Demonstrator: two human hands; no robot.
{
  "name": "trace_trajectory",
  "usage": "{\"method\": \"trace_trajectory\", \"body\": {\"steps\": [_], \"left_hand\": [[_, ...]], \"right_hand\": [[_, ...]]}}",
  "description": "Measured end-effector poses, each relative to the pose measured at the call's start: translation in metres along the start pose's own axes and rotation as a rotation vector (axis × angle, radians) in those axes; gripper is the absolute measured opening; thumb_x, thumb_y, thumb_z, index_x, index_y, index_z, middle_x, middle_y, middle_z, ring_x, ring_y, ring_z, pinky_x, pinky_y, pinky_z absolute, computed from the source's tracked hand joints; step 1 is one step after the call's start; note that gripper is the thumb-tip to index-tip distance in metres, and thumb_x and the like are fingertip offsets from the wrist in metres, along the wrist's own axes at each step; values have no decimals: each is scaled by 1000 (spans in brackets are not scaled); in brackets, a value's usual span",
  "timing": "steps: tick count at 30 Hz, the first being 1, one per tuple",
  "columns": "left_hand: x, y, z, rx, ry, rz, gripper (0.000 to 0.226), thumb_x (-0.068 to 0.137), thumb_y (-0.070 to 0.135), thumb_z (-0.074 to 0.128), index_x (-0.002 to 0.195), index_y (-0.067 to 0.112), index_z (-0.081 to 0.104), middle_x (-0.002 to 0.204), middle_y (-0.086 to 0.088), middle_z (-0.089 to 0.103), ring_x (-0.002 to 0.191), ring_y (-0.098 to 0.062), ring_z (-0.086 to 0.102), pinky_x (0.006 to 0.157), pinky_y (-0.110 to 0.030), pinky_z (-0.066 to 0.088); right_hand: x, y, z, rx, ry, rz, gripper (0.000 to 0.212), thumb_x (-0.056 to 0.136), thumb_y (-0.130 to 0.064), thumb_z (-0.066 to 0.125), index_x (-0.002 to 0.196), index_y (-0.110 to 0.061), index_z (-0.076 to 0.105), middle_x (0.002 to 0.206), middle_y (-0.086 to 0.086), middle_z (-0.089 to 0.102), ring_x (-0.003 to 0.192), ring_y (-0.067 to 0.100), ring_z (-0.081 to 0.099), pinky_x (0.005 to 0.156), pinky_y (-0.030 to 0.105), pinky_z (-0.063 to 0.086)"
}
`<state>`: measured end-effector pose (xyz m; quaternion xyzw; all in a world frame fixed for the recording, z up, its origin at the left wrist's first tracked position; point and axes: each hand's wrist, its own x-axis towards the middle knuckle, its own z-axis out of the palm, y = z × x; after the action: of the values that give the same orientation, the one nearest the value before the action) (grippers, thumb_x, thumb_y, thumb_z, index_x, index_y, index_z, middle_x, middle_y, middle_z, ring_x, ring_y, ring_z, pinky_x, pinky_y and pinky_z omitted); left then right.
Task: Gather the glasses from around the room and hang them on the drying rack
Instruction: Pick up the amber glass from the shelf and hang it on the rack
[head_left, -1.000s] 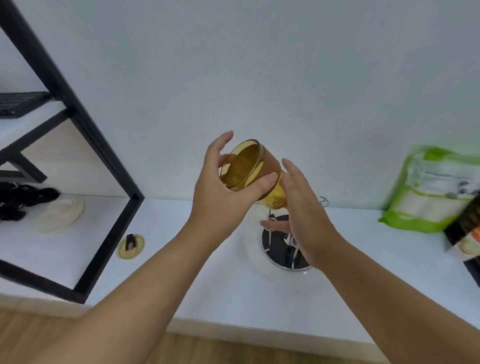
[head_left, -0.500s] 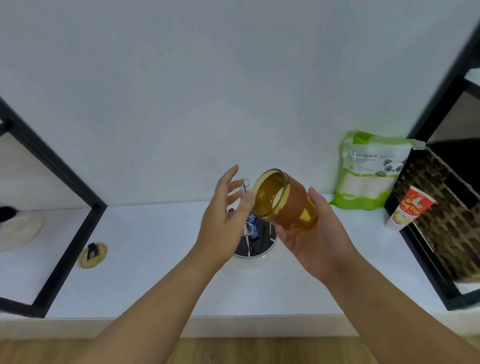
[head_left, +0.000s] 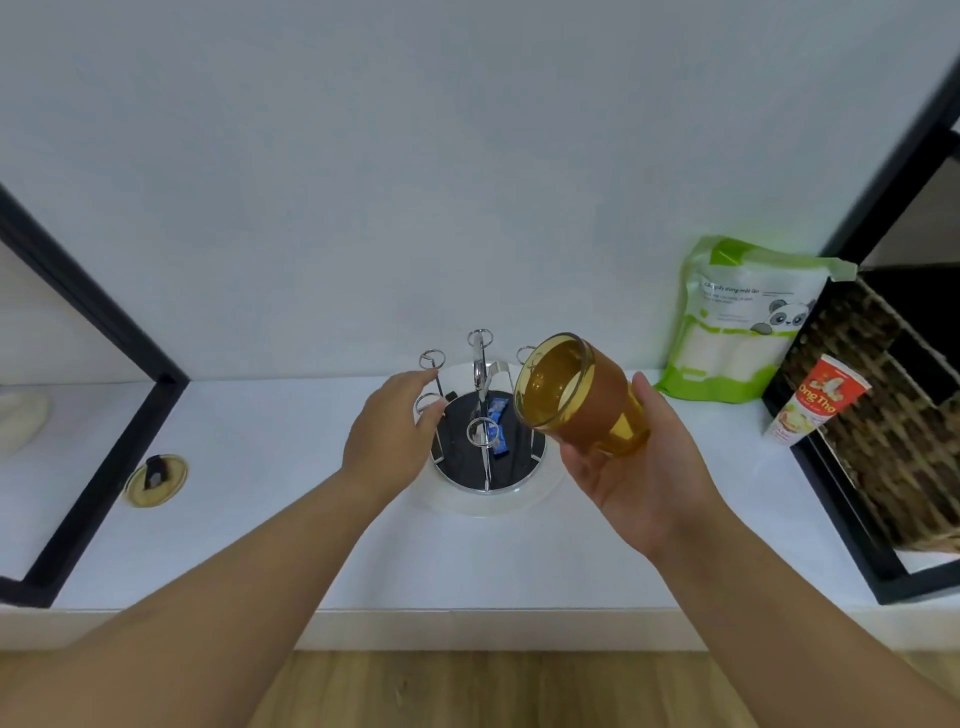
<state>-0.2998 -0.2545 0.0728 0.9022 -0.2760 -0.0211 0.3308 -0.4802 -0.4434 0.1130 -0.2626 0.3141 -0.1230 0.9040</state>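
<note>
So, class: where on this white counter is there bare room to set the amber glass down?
Bare counter lies between the round lid and the drying rack, and along the front edge below the rack. It is crowded at right: green pouch, red tube, wicker basket.

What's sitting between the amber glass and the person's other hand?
In the head view, the drying rack stands between the left hand and the amber glass in the right hand, its metal prongs empty and small blue packets on its base.

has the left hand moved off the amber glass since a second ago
Yes. The left hand has let go of the amber glass and dropped toward the drying rack, near its left pegs; the right hand alone holds the glass.
</note>
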Motion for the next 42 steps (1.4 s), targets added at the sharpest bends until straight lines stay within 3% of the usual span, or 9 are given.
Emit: {"method": "trace_trajectory", "body": {"steps": [7, 12, 14, 17, 19, 21, 23, 31, 42], "left_hand": [[8, -12, 10, 71, -47, -51, 36, 103, 32, 56, 136, 18, 63, 135, -2, 64, 124, -24, 57, 92, -27, 36], [11, -16, 16, 40, -19, -45, 29, 101, 28, 60, 128, 20, 69, 119, -3, 69, 110, -24, 63, 88, -32, 44], [11, -18, 17, 17, -11, -44, 29, 101, 27, 61, 126, 19, 70, 118, -4, 70, 108, -24, 64, 91, -37, 48], [11, -19, 18, -8, -4, -22, 27, 99, 25, 64, 124, 18, 72, 115, -5, 71, 106, -24, 65, 92, -37, 49], [11, -20, 17, -11, -9, -11, 27, 99, 26, 64, 123, 17, 72, 113, -4, 71, 105, -22, 65, 90, -33, 47], [11, -22, 15, -3, -22, -11, 28, 100, 28, 64, 125, 17, 72, 112, -2, 71, 107, -21, 64, 90, -29, 44], [10, -22, 13, -3, -37, -21, 32, 100, 30, 63, 129, 17, 69, 115, 0, 71, 110, -19, 62, 93, -25, 42], [11, -24, 12, 4, -50, -16, 37, 100, 35, 63, 133, 19, 67, 127, 0, 69, 116, -18, 62, 99, -28, 43], [10, -25, 15, -57, -35, -22, 36, 100, 32, 63, 132, 17, 68, 128, -1, 69, 116, -20, 62, 101, -36, 47]], "right_hand": [[10, 4, -5, -98, 74, -120, 30, 96, -43, 72, 119, -25, 70, 101, 7, 78, 84, 28, 79, 69, 43, 63], [16, 3, -4, -360, 124, -320, 55, 94, -35, 78, 145, -39, 58, 130, -2, 64, 107, 17, 73, 73, 46, 65], [17, 7, 0, -520, 122, -431, 64, 90, -32, 82, 148, -44, 55, 129, -12, 59, 102, 4, 72, 71, 41, 66], [22, 12, 7, -813, 101, -542, 72, 86, -35, 85, 149, -49, 52, 127, -13, 57, 113, 10, 66, 85, 40, 64], [26, 16, 12, -1060, 70, -622, 75, 86, -41, 83, 151, -52, 47, 124, -12, 54, 115, -1, 58, 99, 28, 54], [29, 21, 18, -1240, 29, -676, 78, 86, -47, 81, 153, -52, 42, 118, -17, 49, 108, -15, 50, 90, 4, 40], [33, 26, 23, -1354, 8, -701, 80, 86, -50, 79, 156, -52, 40, 115, -16, 48, 103, -9, 50, 81, -2, 37], [48, 45, 41, -1667, -65, -753, 86, 86, -48, 79, 159, -51, 33, 119, -11, 42, 105, 9, 54, 76, 11, 39], [68, 72, 41, -1840, -54, -663, 126, 82, -33, 84, 160, -56, -12, 113, 4, 52, 94, 24, 57, 78, 42, 58]]}}
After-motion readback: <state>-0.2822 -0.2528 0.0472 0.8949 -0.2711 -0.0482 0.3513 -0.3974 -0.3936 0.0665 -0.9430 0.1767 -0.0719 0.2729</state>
